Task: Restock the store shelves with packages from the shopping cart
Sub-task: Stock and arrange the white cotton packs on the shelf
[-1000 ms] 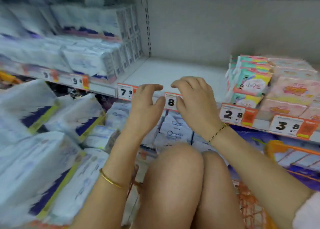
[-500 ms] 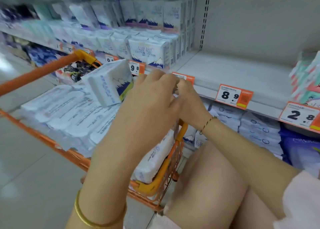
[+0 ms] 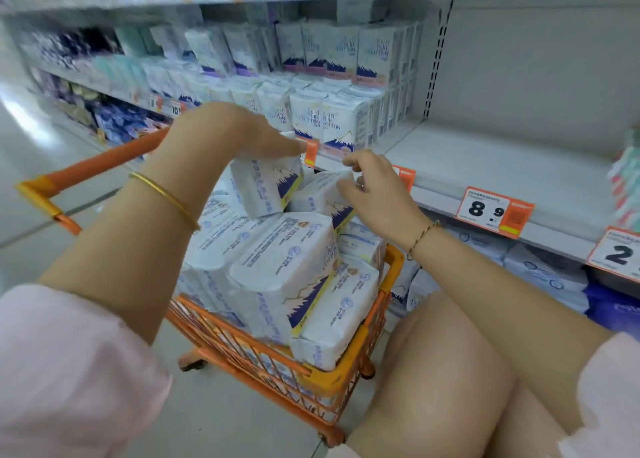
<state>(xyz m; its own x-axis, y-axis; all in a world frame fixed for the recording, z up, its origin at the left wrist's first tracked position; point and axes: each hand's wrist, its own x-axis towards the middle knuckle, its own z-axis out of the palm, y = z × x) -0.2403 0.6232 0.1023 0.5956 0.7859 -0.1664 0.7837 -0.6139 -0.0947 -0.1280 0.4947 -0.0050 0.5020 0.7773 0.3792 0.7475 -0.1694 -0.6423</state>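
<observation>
An orange shopping cart stands in front of me, piled with several white packages printed with a blue mountain. One package sits tilted on top of the pile. My left hand lies over its upper edge with the fingers stretched out; the thumb is hidden. Beside it lies a second top package, which my right hand grips at its right end with curled fingers. The same packages are stacked on the shelf just behind the cart.
A bare grey shelf bay lies to the right of the stacked packages, with an orange 8.9 price tag on its edge. Pastel packs sit at far right. More packs fill the shelf below. My knees are at lower right.
My view has swung left and down from the shelf edge to the cart. Both hands left the price tags and moved onto the two top packages in the cart.
</observation>
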